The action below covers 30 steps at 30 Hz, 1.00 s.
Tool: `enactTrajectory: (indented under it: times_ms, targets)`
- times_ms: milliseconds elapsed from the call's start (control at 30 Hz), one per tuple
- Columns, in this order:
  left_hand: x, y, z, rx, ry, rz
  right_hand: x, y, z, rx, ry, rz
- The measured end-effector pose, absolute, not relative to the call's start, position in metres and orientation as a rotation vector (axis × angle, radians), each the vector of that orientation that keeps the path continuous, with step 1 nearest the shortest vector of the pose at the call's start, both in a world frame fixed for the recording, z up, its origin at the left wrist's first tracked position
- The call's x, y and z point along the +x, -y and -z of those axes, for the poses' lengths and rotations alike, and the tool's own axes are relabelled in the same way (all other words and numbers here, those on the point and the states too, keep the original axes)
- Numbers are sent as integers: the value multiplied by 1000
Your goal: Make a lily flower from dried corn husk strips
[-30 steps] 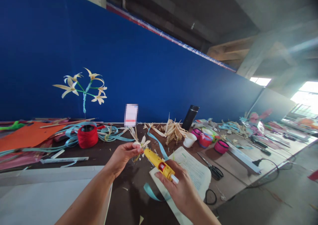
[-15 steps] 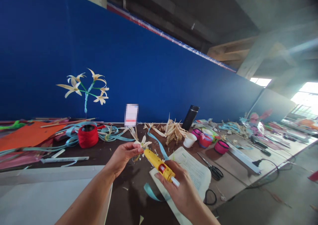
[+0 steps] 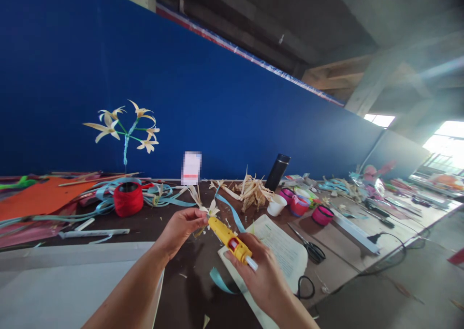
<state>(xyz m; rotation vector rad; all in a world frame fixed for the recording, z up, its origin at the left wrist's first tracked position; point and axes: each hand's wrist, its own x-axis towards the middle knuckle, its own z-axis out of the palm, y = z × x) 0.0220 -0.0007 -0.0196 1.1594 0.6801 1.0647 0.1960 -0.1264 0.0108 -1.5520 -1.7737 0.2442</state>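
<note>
My right hand [image 3: 261,266] is wrapped round a yellow hot glue gun [image 3: 226,236], with a white glue stick [image 3: 251,263] poking out of its back end. The gun's nozzle end points up and left, right at the fingertips of my left hand [image 3: 184,227]. Those fingers pinch a small pale husk flower [image 3: 211,208]; its lower part is hidden behind the fingers and the gun. Whether the nozzle touches the flower I cannot tell. Under my right hand lies a printed paper [image 3: 279,244], and a blue ribbon [image 3: 232,210] runs behind the gun.
A made-up flower stem [image 3: 125,145] stands at the back left, near a red spool [image 3: 128,199]. Dried husks [image 3: 253,193], a black bottle [image 3: 278,172] and a white cup [image 3: 277,205] stand farther back. Scissors [image 3: 311,249] and a power strip [image 3: 357,232] lie to the right.
The glue gun and my right hand have shifted slightly left, nearer to my left fingertips. The flower has turned a little in my left hand's pinch. Both holds stay the same.
</note>
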Motion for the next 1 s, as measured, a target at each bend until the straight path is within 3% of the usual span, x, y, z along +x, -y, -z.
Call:
enactTrajectory:
  times_ms: [300, 800, 1000]
  targets:
    - [22, -2, 25, 1217, -725, -1082, 211, 130, 10, -1335, 1488, -22]
    - [22, 5, 15, 1185, -671, -1071, 309, 128, 58, -1947, 1711, -226]
    - [22, 5, 16, 1192, -666, -1054, 303, 140, 6, -1929, 1839, -43]
